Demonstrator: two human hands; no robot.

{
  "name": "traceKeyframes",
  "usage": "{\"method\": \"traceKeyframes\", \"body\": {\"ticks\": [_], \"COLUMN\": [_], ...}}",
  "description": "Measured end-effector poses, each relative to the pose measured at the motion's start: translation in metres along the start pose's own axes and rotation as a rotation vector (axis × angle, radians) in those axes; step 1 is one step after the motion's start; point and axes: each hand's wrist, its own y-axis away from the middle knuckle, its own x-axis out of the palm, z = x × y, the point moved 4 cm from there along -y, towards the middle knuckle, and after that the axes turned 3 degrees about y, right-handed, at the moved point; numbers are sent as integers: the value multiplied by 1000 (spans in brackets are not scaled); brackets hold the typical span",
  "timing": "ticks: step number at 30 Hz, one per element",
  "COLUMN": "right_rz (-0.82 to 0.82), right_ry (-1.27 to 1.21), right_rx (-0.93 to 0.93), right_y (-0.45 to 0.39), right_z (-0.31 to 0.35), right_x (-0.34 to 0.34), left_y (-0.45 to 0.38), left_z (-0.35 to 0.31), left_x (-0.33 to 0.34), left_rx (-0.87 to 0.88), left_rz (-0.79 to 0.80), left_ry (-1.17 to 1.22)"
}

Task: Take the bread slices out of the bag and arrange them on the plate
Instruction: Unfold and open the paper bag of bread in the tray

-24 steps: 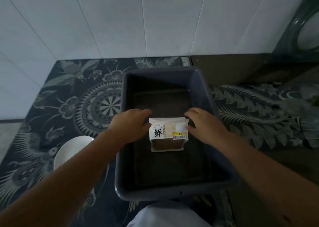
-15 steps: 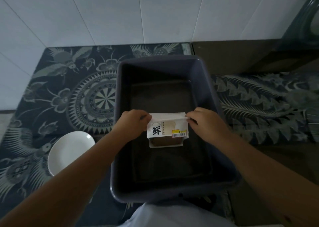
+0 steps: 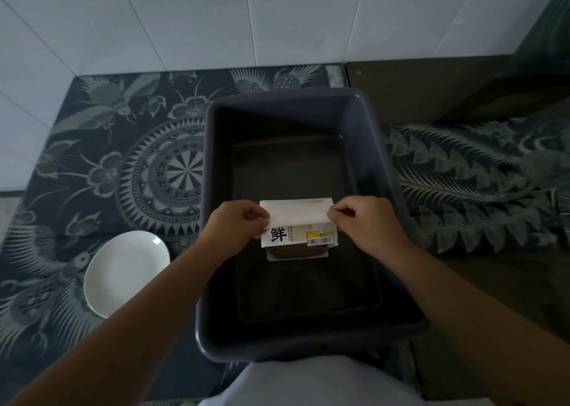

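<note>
Bread bag (image 3: 297, 229) sits in the grey tub (image 3: 364, 146) mid-tabletop, toward its near half. Left hand (image 3: 234, 231) and right hand (image 3: 368, 223) each have fingers pinched shut on a top corner of the bag flap. Judgement: pull flap evenly, keep bag low so slices don't spill. White plate (image 3: 126, 274) left of tub near front edge, empty; tub wall between bag and plate.

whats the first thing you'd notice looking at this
The white bread bag with its bold black character, pinched at its top corners by the left hand and right hand over a dark grey plastic tub. Next, the bare white plate left of the tub on a patterned cloth.
</note>
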Motion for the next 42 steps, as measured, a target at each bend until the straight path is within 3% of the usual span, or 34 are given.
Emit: {"method": "traceKeyframes", "body": {"ticks": [18,24,28,31,35,42], "right_rz": [43,-12,50,117,150,165], "right_ry": [188,32,-190,-420,-744,-1128], "right_rx": [95,156,303,452,617,745], "right_y": [5,7,7,9,15,31], "right_z": [22,16,9,5,-2,-12], "right_x": [0,-4,-7,-5,2,21], "left_y": [8,17,22,24,29,44], "left_z": [-33,-34,-33,-30,-18,6], "left_x": [0,-4,-9,-13,-14,-1], "left_rx": [58,26,37,-3,-184,-335], "left_rz": [-95,-70,-62,-57,-71,16], "left_ry": [-402,-290,-228,-115,366,844]}}
